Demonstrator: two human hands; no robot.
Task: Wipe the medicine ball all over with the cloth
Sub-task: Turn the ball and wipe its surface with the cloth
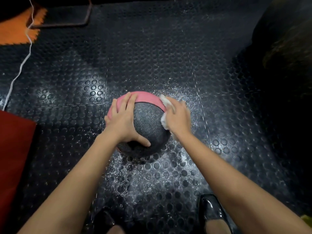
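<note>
Pink-grey medicine ball point(148, 122), left hand point(124, 119) flat on it, right grip point(177, 118) clutching cloth point(166, 105)

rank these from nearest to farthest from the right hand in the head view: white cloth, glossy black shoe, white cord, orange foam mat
1. White crumpled cloth: under the right hand, against the ball's right side.
2. Glossy black shoe: bottom of view, below that arm.
3. Thin white cord: far left, trailing across the floor.
4. Orange foam mat: top-left corner.

Bare forearms point(81, 179), no sleeves, glossy black shoes point(211, 210) (pointed)
</note>
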